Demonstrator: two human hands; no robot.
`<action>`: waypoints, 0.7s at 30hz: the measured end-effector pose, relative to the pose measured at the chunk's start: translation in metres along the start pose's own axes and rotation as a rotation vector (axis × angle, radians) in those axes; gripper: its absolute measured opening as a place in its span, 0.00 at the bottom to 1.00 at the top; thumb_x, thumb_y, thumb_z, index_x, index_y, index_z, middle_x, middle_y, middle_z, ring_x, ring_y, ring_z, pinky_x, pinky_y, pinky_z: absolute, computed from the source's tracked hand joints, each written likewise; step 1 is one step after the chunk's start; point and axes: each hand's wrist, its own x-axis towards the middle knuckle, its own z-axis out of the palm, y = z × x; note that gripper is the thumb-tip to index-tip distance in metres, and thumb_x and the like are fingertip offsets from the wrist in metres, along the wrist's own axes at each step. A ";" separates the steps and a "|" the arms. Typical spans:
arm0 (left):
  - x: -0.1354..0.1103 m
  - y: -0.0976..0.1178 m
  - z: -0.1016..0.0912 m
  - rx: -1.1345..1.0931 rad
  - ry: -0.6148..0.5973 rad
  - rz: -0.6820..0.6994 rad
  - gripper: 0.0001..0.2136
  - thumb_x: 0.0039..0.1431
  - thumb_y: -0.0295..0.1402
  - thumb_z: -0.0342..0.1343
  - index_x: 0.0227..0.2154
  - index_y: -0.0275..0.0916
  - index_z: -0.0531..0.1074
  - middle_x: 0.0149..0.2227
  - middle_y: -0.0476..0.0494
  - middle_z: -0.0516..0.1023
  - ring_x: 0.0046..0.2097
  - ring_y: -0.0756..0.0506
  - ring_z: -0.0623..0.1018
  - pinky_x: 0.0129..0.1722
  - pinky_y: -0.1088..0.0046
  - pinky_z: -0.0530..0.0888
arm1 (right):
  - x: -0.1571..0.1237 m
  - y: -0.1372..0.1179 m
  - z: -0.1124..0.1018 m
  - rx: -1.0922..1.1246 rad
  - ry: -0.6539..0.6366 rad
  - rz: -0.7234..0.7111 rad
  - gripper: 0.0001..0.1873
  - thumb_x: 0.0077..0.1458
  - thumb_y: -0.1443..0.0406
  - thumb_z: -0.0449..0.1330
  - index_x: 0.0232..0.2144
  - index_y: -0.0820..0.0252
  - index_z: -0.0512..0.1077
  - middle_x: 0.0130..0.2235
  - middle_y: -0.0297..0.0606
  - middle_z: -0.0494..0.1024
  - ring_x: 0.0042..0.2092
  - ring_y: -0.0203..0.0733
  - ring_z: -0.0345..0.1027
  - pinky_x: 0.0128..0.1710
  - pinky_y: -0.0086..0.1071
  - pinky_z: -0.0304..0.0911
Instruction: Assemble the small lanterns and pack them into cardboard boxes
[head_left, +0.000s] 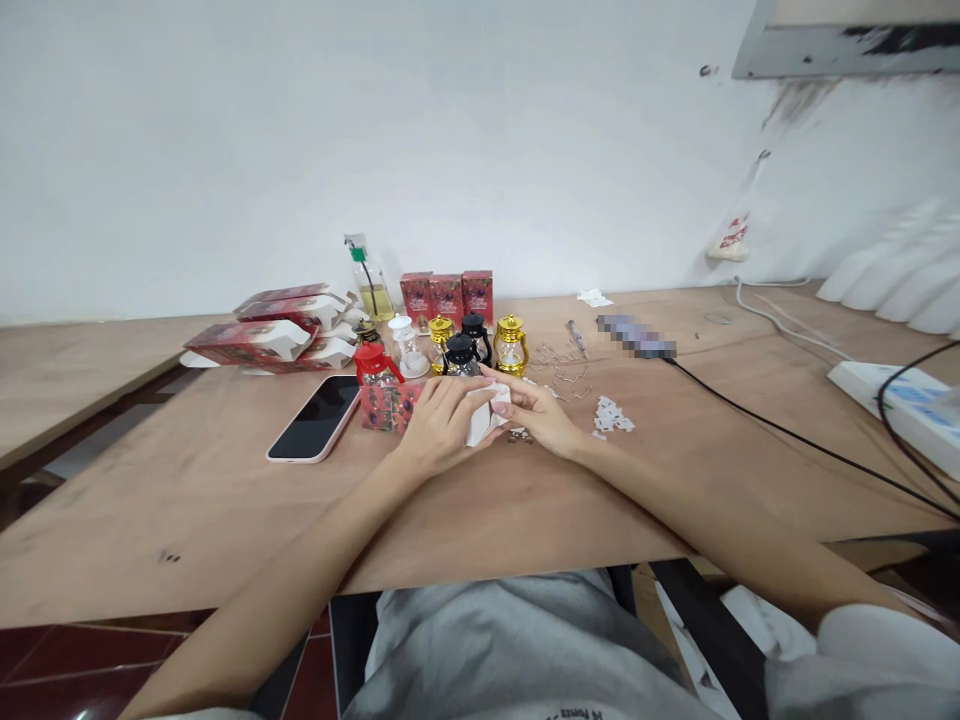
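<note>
A small red patterned cardboard box lies sideways just above the table, with its white end flaps facing right. My left hand is wrapped over the box near that end. The fingers of my right hand are closed on the white flaps. What is inside the box cannot be seen. Right behind my hands stand several miniature lanterns: a red lantern, a white lantern, a black lantern and a gold lantern among them.
Flattened red boxes are piled at left, beside a pump bottle. Three closed boxes stand by the wall. A phone lies left. White pieces, bent wires, a cabled device and a power strip lie right.
</note>
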 end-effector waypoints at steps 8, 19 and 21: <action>0.000 0.000 0.001 -0.006 0.086 0.000 0.26 0.54 0.38 0.61 0.51 0.37 0.58 0.43 0.34 0.76 0.42 0.42 0.76 0.39 0.66 0.69 | 0.000 0.003 -0.006 0.107 -0.065 0.010 0.33 0.51 0.59 0.63 0.59 0.46 0.61 0.44 0.33 0.77 0.39 0.34 0.71 0.38 0.28 0.72; -0.002 0.000 0.003 -0.030 0.093 -0.020 0.28 0.55 0.37 0.60 0.55 0.40 0.55 0.44 0.35 0.76 0.43 0.42 0.75 0.40 0.66 0.68 | 0.001 0.006 -0.005 0.106 -0.041 0.018 0.28 0.47 0.58 0.67 0.52 0.52 0.70 0.42 0.35 0.79 0.39 0.35 0.74 0.35 0.27 0.72; -0.002 0.000 0.003 -0.029 0.088 -0.026 0.28 0.55 0.37 0.59 0.56 0.41 0.54 0.44 0.35 0.76 0.43 0.42 0.75 0.40 0.66 0.68 | 0.000 0.005 -0.002 0.086 -0.021 0.014 0.26 0.47 0.58 0.67 0.49 0.53 0.71 0.42 0.35 0.79 0.39 0.35 0.74 0.35 0.26 0.72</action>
